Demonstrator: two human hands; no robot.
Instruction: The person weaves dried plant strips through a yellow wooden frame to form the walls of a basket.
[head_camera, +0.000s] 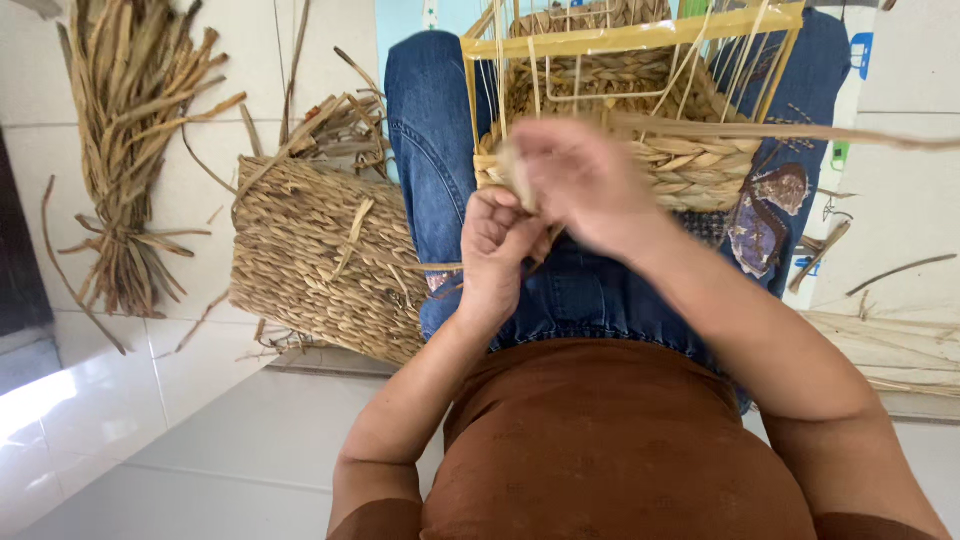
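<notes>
Home weaving spot: white tiled floor (200, 430), dried reed bundle (130, 150), finished woven basket (320, 260).

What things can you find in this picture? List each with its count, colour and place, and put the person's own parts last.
Half-woven basket: one, tan weave on a yellow frame, on the person's lap.
Finished woven basket: one, tan, on the floor beside the person's leg, on the picture's left.
Bundle of dried fibre: one, straw-coloured, on the white tiled floor at far left.
Loose strand: one, tan, running from the hands toward the right edge.
Scattered strands: several, tan, on the floor at right.
Jeans: blue, with a patch on one leg.
Shirt: brown.
Left hand: pinching fibre by the basket's edge.
Right hand: blurred, just above the left, on the strand.
</notes>
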